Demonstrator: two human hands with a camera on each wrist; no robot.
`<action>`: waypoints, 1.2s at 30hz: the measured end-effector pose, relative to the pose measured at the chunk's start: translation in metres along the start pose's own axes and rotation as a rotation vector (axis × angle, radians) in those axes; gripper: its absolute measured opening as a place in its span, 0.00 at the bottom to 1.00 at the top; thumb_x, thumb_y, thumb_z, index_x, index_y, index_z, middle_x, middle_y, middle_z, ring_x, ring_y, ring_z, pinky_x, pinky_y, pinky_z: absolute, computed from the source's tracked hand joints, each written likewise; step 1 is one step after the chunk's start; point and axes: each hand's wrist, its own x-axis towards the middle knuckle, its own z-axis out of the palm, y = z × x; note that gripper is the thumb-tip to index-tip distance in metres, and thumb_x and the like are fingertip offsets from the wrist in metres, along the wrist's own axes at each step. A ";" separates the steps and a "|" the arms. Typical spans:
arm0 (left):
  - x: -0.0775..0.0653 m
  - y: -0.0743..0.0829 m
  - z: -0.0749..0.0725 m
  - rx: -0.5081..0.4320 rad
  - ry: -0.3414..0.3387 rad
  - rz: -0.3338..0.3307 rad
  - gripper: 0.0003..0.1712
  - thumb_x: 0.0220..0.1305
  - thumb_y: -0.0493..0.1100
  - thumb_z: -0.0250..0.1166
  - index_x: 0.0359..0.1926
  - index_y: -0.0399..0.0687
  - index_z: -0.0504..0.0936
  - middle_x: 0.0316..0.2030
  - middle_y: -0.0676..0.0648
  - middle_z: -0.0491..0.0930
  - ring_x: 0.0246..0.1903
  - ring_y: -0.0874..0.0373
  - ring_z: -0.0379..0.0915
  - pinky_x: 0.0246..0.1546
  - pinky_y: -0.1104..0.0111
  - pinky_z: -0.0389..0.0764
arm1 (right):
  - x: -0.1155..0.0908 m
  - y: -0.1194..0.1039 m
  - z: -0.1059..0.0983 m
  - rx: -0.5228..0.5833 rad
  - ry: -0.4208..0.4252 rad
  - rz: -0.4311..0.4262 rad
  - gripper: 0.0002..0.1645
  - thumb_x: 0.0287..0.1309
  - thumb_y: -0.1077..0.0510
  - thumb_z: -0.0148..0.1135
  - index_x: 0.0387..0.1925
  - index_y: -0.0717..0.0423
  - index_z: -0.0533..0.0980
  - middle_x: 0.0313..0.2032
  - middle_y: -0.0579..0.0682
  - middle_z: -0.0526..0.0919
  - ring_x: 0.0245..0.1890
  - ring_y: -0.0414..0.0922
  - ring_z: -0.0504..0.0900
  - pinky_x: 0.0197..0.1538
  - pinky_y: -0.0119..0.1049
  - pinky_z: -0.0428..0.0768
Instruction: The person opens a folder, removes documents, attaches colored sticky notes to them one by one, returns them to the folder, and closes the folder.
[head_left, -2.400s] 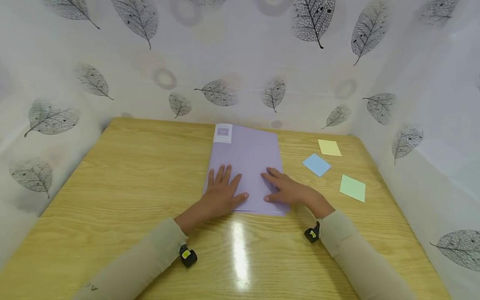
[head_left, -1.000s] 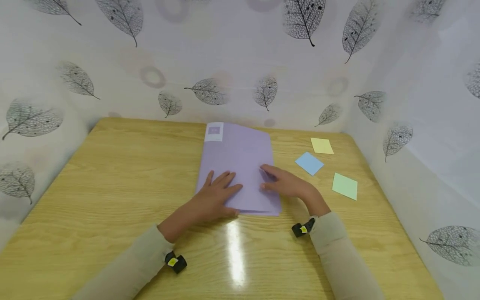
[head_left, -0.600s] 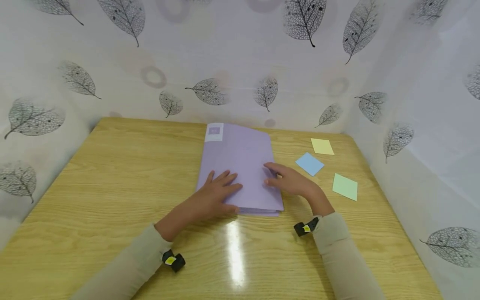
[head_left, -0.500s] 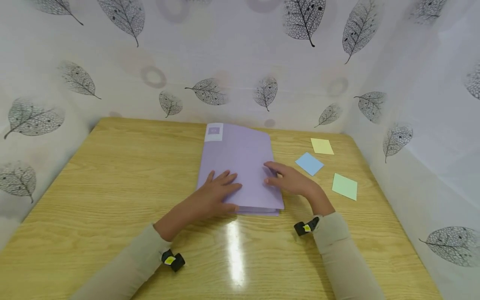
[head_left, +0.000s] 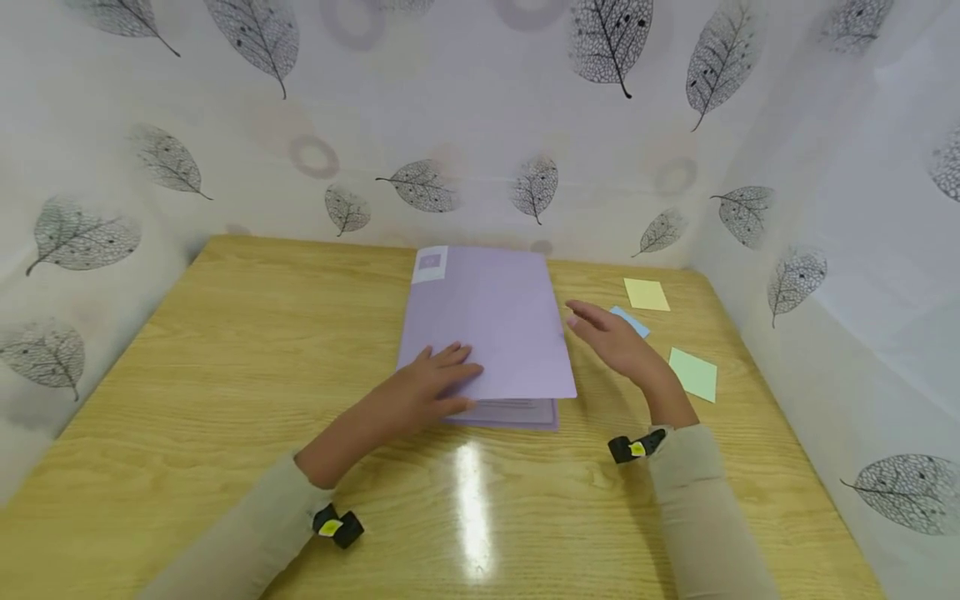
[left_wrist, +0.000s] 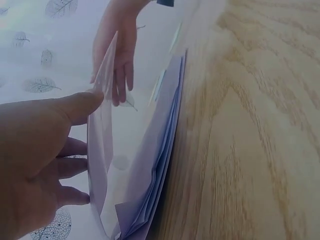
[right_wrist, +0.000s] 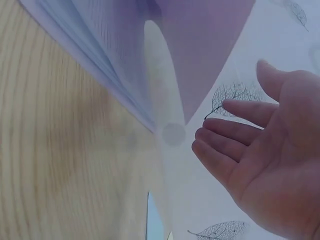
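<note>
A purple folder (head_left: 487, 325) lies in the middle of the wooden table (head_left: 225, 350), and its front cover (left_wrist: 102, 150) is raised off the inner pages (left_wrist: 160, 165). My left hand (head_left: 435, 385) pinches the cover near its lower left corner; in the left wrist view the thumb (left_wrist: 75, 107) is on one side and the fingers (left_wrist: 70, 170) on the other. My right hand (head_left: 611, 337) hovers just right of the folder, fingers straight and palm bare (right_wrist: 265, 165), touching nothing. It partly hides a blue sticky note (head_left: 628, 320).
A yellow sticky note (head_left: 647, 294) and a green one (head_left: 693, 374) lie on the table right of the folder. Leaf-patterned walls (head_left: 480, 125) close in the back and both sides. Bare wood stretches to the left and front.
The right hand has left the folder's right edge and moved right, over the blue note. The cover, flat before, now stands lifted in the left hand's pinch.
</note>
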 end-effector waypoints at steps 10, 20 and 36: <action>-0.008 0.000 0.002 0.188 0.310 0.194 0.20 0.66 0.45 0.69 0.59 0.51 0.84 0.63 0.42 0.78 0.62 0.47 0.76 0.60 0.56 0.78 | 0.006 0.016 0.017 -0.073 -0.068 0.023 0.36 0.78 0.42 0.42 0.74 0.60 0.62 0.72 0.62 0.67 0.73 0.62 0.63 0.72 0.60 0.64; -0.015 -0.005 -0.006 0.130 0.557 0.302 0.14 0.63 0.37 0.70 0.50 0.45 0.86 0.53 0.43 0.85 0.54 0.51 0.83 0.49 0.63 0.84 | 0.008 0.003 0.047 -0.278 -0.171 -0.059 0.34 0.69 0.50 0.62 0.71 0.59 0.68 0.67 0.60 0.74 0.66 0.58 0.73 0.69 0.56 0.71; -0.036 -0.012 -0.011 -0.053 0.816 0.362 0.10 0.62 0.24 0.66 0.41 0.36 0.87 0.51 0.34 0.84 0.54 0.41 0.81 0.55 0.70 0.79 | 0.012 -0.015 0.064 -0.468 -0.273 -0.058 0.43 0.64 0.51 0.68 0.74 0.60 0.62 0.77 0.63 0.52 0.77 0.62 0.53 0.76 0.55 0.57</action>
